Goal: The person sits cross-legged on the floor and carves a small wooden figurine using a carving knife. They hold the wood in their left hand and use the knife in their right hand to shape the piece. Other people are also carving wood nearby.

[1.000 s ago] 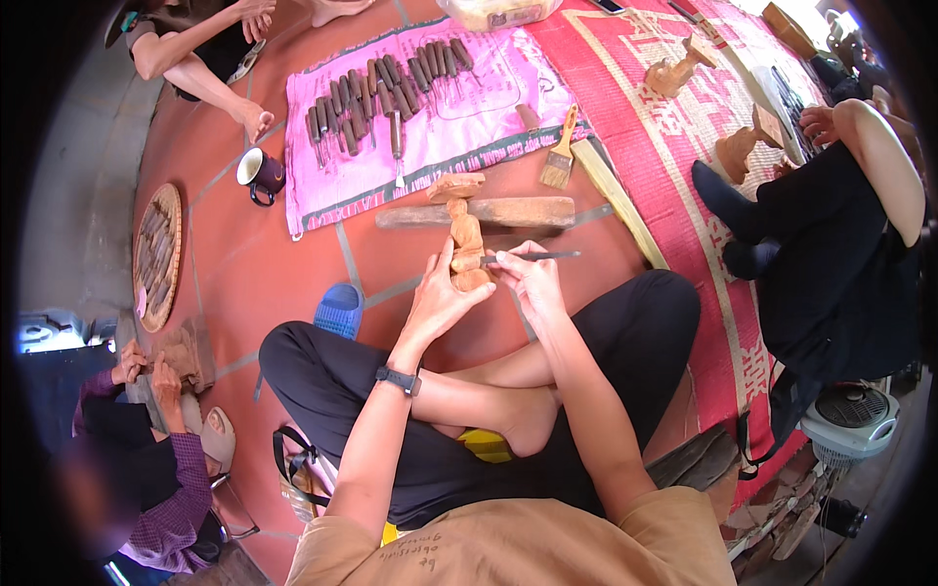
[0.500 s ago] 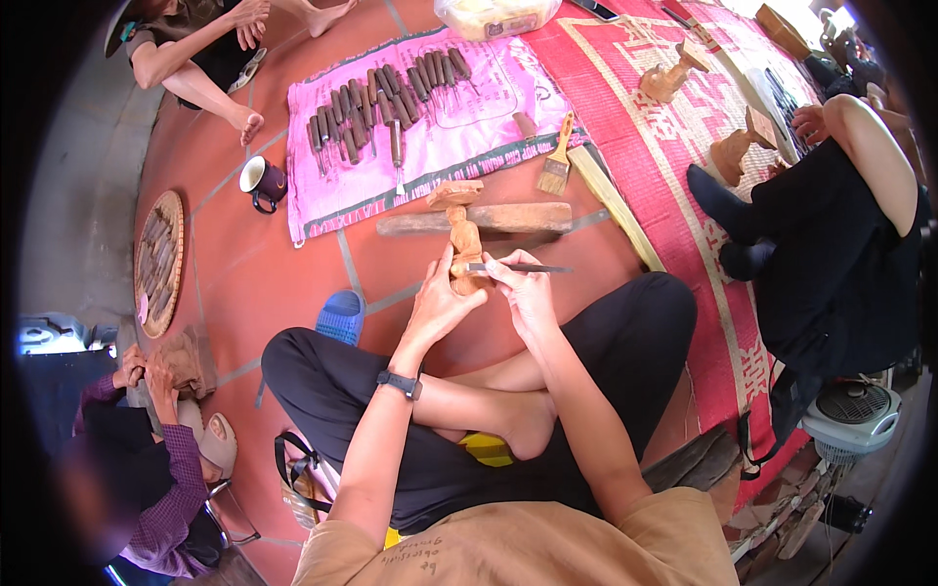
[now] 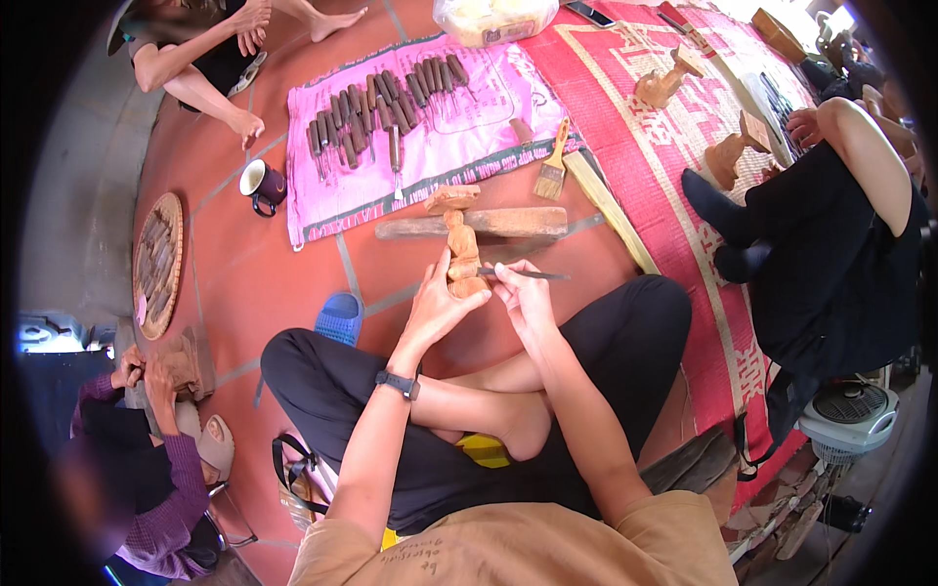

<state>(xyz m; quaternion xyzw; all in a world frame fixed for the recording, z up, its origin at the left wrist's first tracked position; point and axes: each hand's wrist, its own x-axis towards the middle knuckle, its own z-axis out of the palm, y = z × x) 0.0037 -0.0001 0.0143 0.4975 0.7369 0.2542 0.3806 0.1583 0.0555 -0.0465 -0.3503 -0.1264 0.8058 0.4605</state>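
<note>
My left hand [image 3: 436, 307] is wrapped round the lower part of a small carved wooden figurine [image 3: 461, 240], with the thumb along its base. A wider flat piece of wood tops the figurine. Between the pinched fingers of my right hand [image 3: 526, 299] is a thin dark carving tool [image 3: 545, 275]. Its tip points left and meets the figurine's lower front; whether it cuts in is too small to tell. Behind the figurine a long wooden block [image 3: 508, 222] lies on the tiles. Both hands are above my crossed legs.
Several carving chisels [image 3: 397, 156] lie on a pink sheet [image 3: 469, 132]. Nearby are a paintbrush [image 3: 552, 174], a dark mug [image 3: 264, 184], a blue slipper [image 3: 340, 318] and a round basket [image 3: 174, 283]. Other carved pieces [image 3: 666, 82] stand on the red mat [image 3: 625, 98]. People sit around.
The carving tool's tip has shifted slightly right and down along the figurine, and my right hand has turned a little. My left hand keeps its grip in nearly the same place.
</note>
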